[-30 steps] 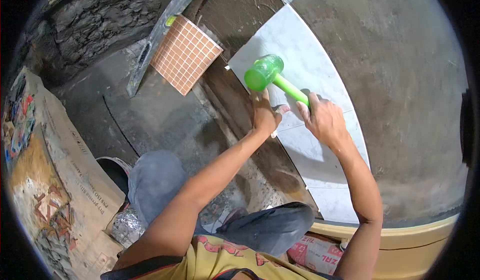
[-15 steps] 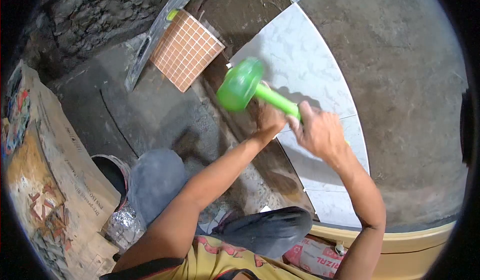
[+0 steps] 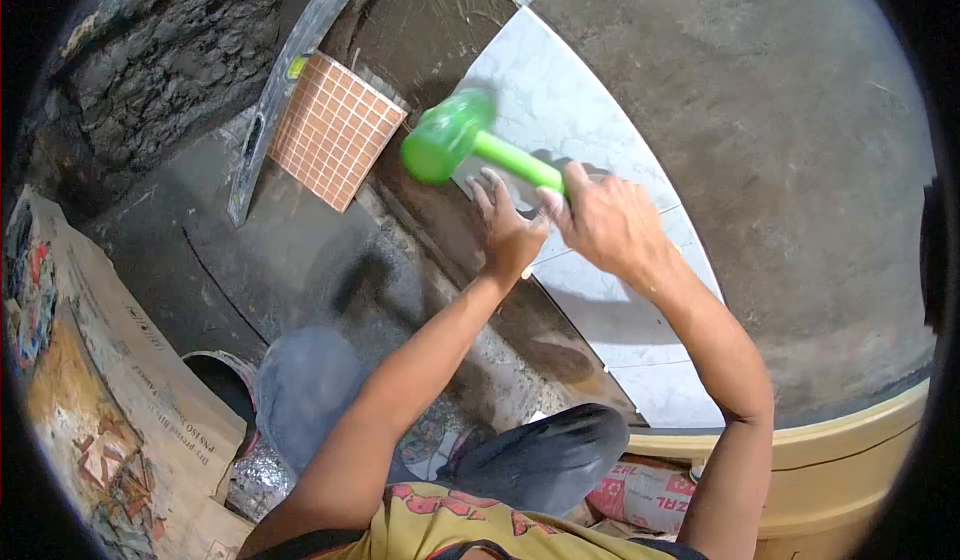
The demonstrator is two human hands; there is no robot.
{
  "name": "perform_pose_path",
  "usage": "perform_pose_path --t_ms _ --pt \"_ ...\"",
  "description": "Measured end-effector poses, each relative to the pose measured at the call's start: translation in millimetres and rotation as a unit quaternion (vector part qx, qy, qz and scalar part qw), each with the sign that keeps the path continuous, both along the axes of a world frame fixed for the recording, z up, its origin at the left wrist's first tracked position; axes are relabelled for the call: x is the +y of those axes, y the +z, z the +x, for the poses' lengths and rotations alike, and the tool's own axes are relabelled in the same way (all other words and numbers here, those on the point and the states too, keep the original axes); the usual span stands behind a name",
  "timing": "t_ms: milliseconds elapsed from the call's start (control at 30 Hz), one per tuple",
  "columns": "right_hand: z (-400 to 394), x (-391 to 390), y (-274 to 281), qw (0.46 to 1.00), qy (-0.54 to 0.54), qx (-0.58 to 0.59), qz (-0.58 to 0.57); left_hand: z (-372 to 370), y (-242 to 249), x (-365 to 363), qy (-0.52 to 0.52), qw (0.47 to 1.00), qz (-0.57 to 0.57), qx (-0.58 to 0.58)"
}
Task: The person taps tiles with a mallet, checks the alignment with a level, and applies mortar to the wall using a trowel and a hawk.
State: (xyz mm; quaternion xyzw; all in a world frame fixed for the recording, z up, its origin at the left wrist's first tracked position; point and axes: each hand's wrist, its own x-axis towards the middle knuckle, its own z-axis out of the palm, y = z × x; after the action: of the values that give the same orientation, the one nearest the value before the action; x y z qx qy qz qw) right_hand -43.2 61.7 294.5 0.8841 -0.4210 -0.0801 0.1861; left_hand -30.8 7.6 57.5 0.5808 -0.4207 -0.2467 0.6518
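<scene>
My right hand (image 3: pixel 612 222) is wrapped round the handle of a green rubber mallet (image 3: pixel 450 135). The mallet's blurred head is over the inner edge of the white marbled tiles (image 3: pixel 570 80), which lie in a row. Just below the handle, my left hand (image 3: pixel 510 232) rests at the edge of those tiles with its fingers stretched out and some pale dust on the tips. Whether its palm touches the tile is hidden.
An orange gridded tile (image 3: pixel 338 130) leans by a long metal spirit level (image 3: pixel 262 120). A bucket (image 3: pixel 225 370), an opened paper bag (image 3: pixel 150 360) and a red-and-white sack (image 3: pixel 640 495) are near my knees. Grey concrete floor (image 3: pixel 760 140) spreads beyond the tiles.
The whole view has shifted slightly. My left hand, partly hidden behind the mallet before, now shows with fingers spread. My right hand still grips the mallet, its head blurred in both frames.
</scene>
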Motion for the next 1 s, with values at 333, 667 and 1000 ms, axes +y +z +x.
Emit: perform_pose_path --t_ms 333,667,1000 --pt "-3.2 31.6 5.1 1.000 0.006 -0.006 0.024 -5.3 1.7 -1.2 0.063 0.996 0.036 -0.049" --pt "-31.0 31.7 2.6 0.999 0.031 0.029 0.028 -5.4 3.6 -1.5 0.123 0.988 -0.067 -0.060" --pt "-61.4 29.8 -2.6 0.996 -0.078 -0.039 0.016 12.3 12.2 7.8 -0.038 0.999 -0.027 0.005"
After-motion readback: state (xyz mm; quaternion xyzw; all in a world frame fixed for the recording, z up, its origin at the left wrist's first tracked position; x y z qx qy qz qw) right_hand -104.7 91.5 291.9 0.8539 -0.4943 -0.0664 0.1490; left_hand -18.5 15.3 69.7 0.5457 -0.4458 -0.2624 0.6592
